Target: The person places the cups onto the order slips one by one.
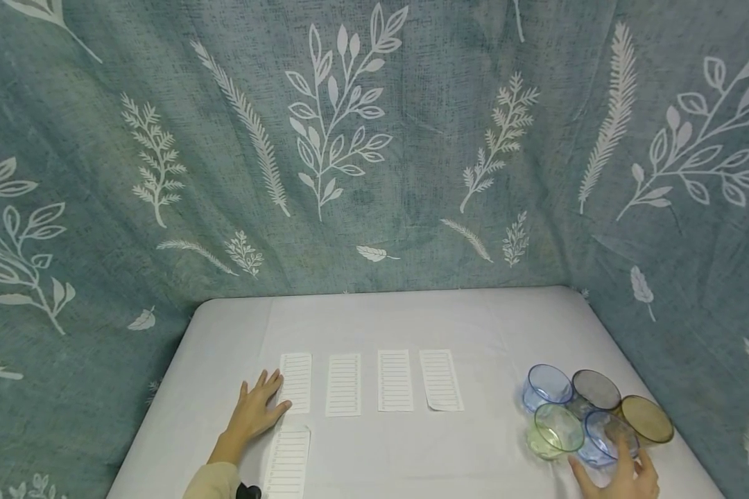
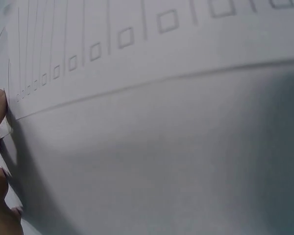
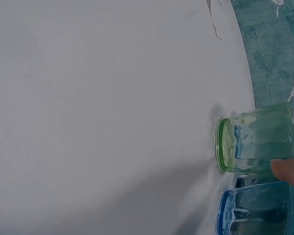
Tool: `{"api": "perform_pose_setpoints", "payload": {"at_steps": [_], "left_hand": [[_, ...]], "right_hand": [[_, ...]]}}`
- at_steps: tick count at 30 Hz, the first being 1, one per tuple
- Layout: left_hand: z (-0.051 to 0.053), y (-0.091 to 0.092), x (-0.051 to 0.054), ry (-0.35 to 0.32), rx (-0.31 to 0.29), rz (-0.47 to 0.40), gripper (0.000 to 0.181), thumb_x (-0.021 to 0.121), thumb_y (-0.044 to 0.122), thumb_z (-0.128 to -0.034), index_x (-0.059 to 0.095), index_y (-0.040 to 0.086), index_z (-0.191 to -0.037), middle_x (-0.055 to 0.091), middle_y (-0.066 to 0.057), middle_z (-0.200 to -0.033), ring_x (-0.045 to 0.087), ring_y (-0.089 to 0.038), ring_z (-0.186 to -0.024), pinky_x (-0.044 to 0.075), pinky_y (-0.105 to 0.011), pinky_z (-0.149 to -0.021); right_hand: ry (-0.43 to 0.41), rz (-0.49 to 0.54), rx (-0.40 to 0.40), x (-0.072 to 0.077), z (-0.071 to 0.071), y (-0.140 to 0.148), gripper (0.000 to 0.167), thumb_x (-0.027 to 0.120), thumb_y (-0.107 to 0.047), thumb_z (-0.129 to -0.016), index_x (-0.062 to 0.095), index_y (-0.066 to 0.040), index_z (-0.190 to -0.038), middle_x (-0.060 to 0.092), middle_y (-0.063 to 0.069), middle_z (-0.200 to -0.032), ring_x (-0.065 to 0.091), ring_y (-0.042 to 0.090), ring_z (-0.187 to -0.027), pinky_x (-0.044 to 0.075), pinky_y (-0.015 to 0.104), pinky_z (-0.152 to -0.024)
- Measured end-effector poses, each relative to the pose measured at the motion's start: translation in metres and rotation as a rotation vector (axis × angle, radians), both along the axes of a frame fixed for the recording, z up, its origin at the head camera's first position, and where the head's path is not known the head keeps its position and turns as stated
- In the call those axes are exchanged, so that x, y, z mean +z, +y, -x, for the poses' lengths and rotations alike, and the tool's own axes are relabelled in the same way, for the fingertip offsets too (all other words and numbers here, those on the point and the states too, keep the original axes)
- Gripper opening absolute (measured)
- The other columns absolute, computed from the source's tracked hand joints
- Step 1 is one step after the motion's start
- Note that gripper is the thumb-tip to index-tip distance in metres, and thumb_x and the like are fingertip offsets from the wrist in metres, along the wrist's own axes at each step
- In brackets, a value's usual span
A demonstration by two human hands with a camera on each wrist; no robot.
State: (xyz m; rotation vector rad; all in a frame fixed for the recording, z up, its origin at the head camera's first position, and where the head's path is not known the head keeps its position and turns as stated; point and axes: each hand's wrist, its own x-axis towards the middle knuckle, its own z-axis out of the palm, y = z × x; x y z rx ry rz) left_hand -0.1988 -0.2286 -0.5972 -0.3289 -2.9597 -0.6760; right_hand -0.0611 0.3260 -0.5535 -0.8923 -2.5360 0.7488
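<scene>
My left hand (image 1: 254, 414) lies with spread fingers at the left edge of a lined paper strip (image 1: 296, 383); its fingers show at the left border of the left wrist view. At the right, my right hand (image 1: 624, 477) is at the near blue glass (image 1: 599, 436), fingers at its rim and the thumb toward the green glass (image 1: 555, 430). In the right wrist view the thumb (image 3: 289, 170) overlaps the green glass (image 3: 257, 139), with the blue glass (image 3: 257, 208) beside it. Whether the fingers grip the blue glass cannot be told.
Behind these stand another blue glass (image 1: 548, 387), a grey glass (image 1: 596, 391) and an amber glass (image 1: 648, 419). More lined strips (image 1: 343, 384) lie in a row, and another strip (image 1: 288, 461) is nearer. Patterned cloth (image 1: 362, 229) hangs behind the white table (image 1: 399, 319).
</scene>
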Motion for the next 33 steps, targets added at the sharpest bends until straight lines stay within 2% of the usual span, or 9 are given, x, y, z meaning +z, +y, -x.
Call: {"api": "perform_pose_setpoints", "payload": {"at_steps": [1, 5, 8, 11, 13, 15, 19, 26, 33], "left_hand": [[0.0, 0.0, 0.0, -0.002, 0.0, 0.001, 0.06, 0.066, 0.034, -0.0851, 0.052, -0.003, -0.13, 0.045, -0.02, -0.14, 0.032, -0.045, -0.133, 0.012, -0.071, -0.105], [0.001, 0.0, 0.0, -0.005, 0.0, 0.018, 0.061, 0.066, 0.034, -0.0853, 0.05, -0.002, -0.132, 0.044, -0.019, -0.141, 0.032, -0.045, -0.133, 0.013, -0.072, -0.104], [0.001, 0.0, 0.0, -0.002, -0.005, 0.023, 0.061, 0.066, 0.032, -0.0854, 0.049, -0.002, -0.133, 0.043, -0.019, -0.141, 0.031, -0.045, -0.133, 0.012, -0.073, -0.103], [0.001, 0.0, 0.0, -0.005, -0.01, 0.018, 0.06, 0.066, 0.03, -0.0853, 0.049, -0.002, -0.133, 0.044, -0.019, -0.141, 0.031, -0.046, -0.133, 0.012, -0.073, -0.103], [0.002, 0.0, 0.001, -0.014, -0.012, 0.013, 0.06, 0.066, 0.03, -0.0853, 0.049, -0.002, -0.133, 0.044, -0.019, -0.141, 0.03, -0.045, -0.133, 0.011, -0.073, -0.104], [0.002, 0.0, 0.001, -0.02, -0.011, 0.01, 0.059, 0.066, 0.03, -0.0853, 0.05, -0.003, -0.132, 0.044, -0.019, -0.141, 0.03, -0.045, -0.133, 0.011, -0.072, -0.104], [0.003, 0.0, 0.003, -0.031, -0.028, -0.014, 0.059, 0.066, 0.028, -0.0855, 0.049, -0.005, -0.131, 0.043, -0.021, -0.141, 0.028, -0.048, -0.133, 0.011, -0.071, -0.105], [0.005, 0.001, 0.004, -0.053, -0.034, -0.064, 0.061, 0.068, 0.025, -0.0848, 0.048, -0.008, -0.131, 0.04, -0.024, -0.142, 0.024, -0.048, -0.135, 0.012, -0.064, -0.11], [0.006, 0.0, 0.002, -0.059, -0.035, -0.094, 0.061, 0.069, 0.023, -0.0843, 0.047, -0.01, -0.131, 0.04, -0.025, -0.142, 0.023, -0.049, -0.135, 0.011, -0.065, -0.109]], "right_hand": [[0.002, -0.007, -0.015, 0.001, 0.0, -0.002, 0.077, 0.073, -0.022, -0.071, 0.036, 0.002, -0.134, 0.02, 0.039, -0.136, 0.03, 0.058, -0.115, 0.029, 0.07, -0.088], [0.16, -0.055, -0.026, 0.001, 0.001, -0.017, 0.072, 0.07, -0.009, -0.063, 0.043, 0.004, -0.128, 0.029, 0.035, -0.119, 0.037, 0.051, -0.102, 0.035, 0.062, -0.076], [0.205, -0.05, 0.023, 0.0, 0.003, -0.032, 0.073, 0.068, -0.009, -0.062, 0.044, 0.004, -0.13, 0.036, 0.031, -0.106, 0.041, 0.044, -0.092, 0.039, 0.053, -0.067], [0.183, 0.012, 0.071, -0.002, 0.005, -0.044, 0.076, 0.072, -0.014, -0.065, 0.043, 0.005, -0.132, 0.039, 0.031, -0.107, 0.046, 0.042, -0.09, 0.043, 0.048, -0.064], [0.173, 0.048, 0.066, -0.005, 0.008, -0.049, 0.078, 0.075, -0.019, -0.066, 0.043, 0.006, -0.133, 0.04, 0.032, -0.11, 0.048, 0.04, -0.09, 0.044, 0.046, -0.065], [0.129, 0.095, 0.052, -0.005, 0.01, -0.052, 0.084, 0.077, -0.026, -0.07, 0.038, 0.006, -0.137, 0.038, 0.034, -0.116, 0.048, 0.043, -0.095, 0.045, 0.05, -0.071], [0.136, 0.148, 0.0, -0.007, 0.016, -0.054, 0.091, 0.078, -0.033, -0.071, 0.034, 0.007, -0.138, 0.039, 0.037, -0.118, 0.047, 0.047, -0.099, 0.042, 0.058, -0.081], [0.19, 0.205, -0.057, -0.006, 0.027, -0.054, 0.09, 0.079, -0.036, -0.07, 0.036, 0.011, -0.133, 0.045, 0.036, -0.12, 0.045, 0.05, -0.107, 0.036, 0.061, -0.092], [0.187, 0.193, -0.054, -0.006, 0.037, -0.054, 0.09, 0.08, -0.035, -0.068, 0.037, 0.011, -0.134, 0.046, 0.037, -0.124, 0.041, 0.053, -0.115, 0.03, 0.065, -0.097]]}}
